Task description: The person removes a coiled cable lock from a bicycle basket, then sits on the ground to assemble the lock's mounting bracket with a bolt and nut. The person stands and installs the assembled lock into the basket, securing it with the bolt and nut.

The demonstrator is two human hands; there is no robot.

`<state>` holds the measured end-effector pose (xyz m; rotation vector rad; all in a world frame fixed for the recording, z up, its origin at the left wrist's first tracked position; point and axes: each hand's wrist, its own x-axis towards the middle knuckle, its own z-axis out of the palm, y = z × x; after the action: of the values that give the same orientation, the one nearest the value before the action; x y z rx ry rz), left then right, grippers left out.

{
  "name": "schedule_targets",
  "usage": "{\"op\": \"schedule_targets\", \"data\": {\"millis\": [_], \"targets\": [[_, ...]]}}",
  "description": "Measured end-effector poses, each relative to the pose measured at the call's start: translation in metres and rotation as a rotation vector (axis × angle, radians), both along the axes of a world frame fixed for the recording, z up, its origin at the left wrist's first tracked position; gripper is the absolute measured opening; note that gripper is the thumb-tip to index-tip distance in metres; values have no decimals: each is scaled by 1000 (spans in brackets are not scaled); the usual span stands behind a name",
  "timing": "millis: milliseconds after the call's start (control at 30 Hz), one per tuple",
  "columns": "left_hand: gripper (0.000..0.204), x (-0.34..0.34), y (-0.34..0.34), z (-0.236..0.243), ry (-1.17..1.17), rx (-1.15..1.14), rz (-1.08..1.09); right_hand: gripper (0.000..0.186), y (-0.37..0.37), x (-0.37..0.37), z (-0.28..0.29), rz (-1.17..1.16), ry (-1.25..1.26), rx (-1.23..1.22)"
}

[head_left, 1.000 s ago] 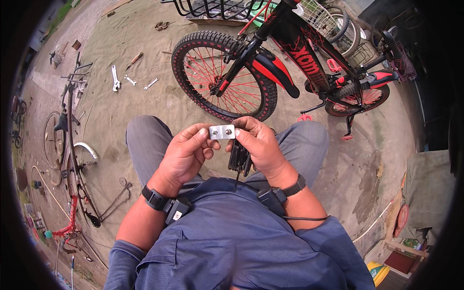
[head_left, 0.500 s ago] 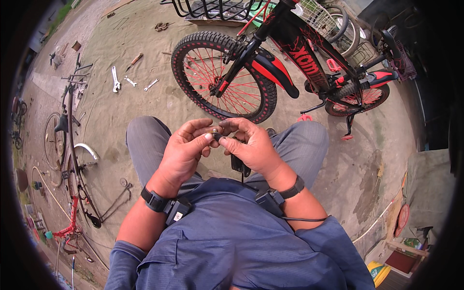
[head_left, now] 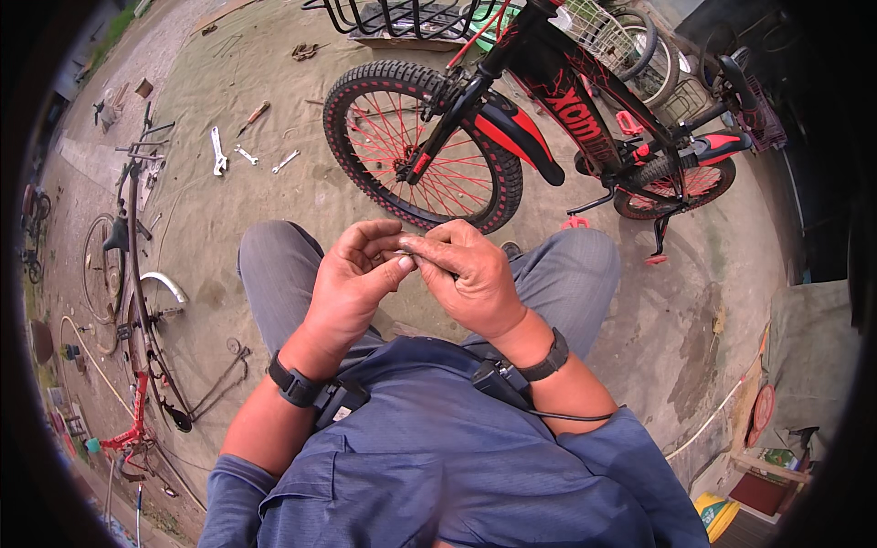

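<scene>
My left hand [head_left: 361, 283] and my right hand [head_left: 470, 288] meet between my knees [head_left: 571, 256], fingers pinched round a small metal fitting [head_left: 411, 256], mostly hidden by the fingertips. The right index finger lies across the top of it, reaching over to the left fingers. Both wrists wear black straps with boxy devices. Beyond my hands stands a black and red bicycle [head_left: 594, 128], its front wheel [head_left: 420, 146] just past my fingers.
Several wrenches [head_left: 218, 151] and a screwdriver [head_left: 256, 117] lie on the dusty ground sheet [head_left: 210, 201]. Bicycle parts [head_left: 137, 402] lie along the left. Baskets [head_left: 585, 27] and loose tires sit behind the bicycle. A yellow container [head_left: 713, 516] is at lower right.
The silvery plate with two studs, facing up earlier, has been turned and is now mostly covered. My right hand has rolled leftward, its fingers closing over the piece.
</scene>
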<state>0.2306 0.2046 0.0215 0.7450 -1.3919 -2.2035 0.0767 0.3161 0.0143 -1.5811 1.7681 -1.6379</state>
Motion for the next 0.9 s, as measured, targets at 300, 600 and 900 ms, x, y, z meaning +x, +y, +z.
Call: {"op": "schedule_targets", "data": {"millis": [300, 600, 900], "targets": [[34, 1, -3, -4, -57, 24, -10, 27, 0, -4, 0, -90, 153, -46], [22, -5, 0, 4, -270, -260, 6, 29, -1, -5, -1, -106, 237, -65], [17, -5, 2, 8, -229, -256, -39, 33, -2, -3, -3, -133, 232, -32]]}}
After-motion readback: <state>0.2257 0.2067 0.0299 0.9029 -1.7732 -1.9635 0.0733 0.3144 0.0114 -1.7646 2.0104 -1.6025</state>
